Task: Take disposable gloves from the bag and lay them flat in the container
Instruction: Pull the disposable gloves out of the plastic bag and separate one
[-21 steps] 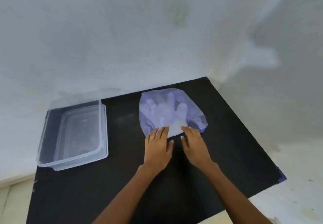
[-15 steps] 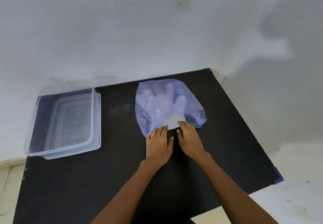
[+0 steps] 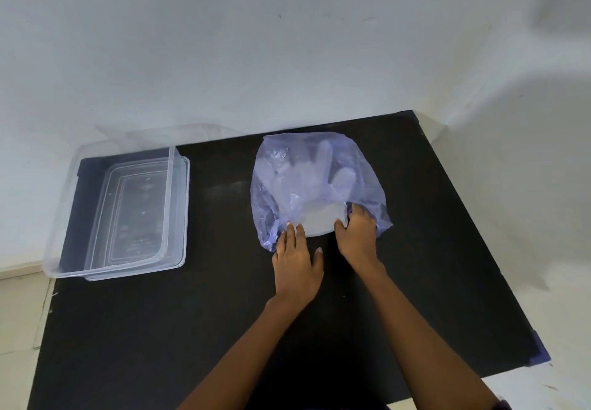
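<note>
A thin purple plastic bag lies on the black table, its mouth facing me. Clear disposable gloves show through it, and a pale cuff end sticks out of the opening. My left hand lies flat with its fingertips on the bag's near left edge. My right hand is at the right side of the mouth, fingers curled around the bag's rim beside the cuff. A clear rectangular container stands open at the table's far left, nothing visible inside.
A white wall rises directly behind the table's far edge. The table's right edge runs diagonally toward me, with pale floor beyond it. The container overhangs the table's left edge slightly.
My right hand has moved forward and right, from resting on the glove cuff to gripping the bag's rim. The camera has tilted down; the left hand stays on the bag's edge.
</note>
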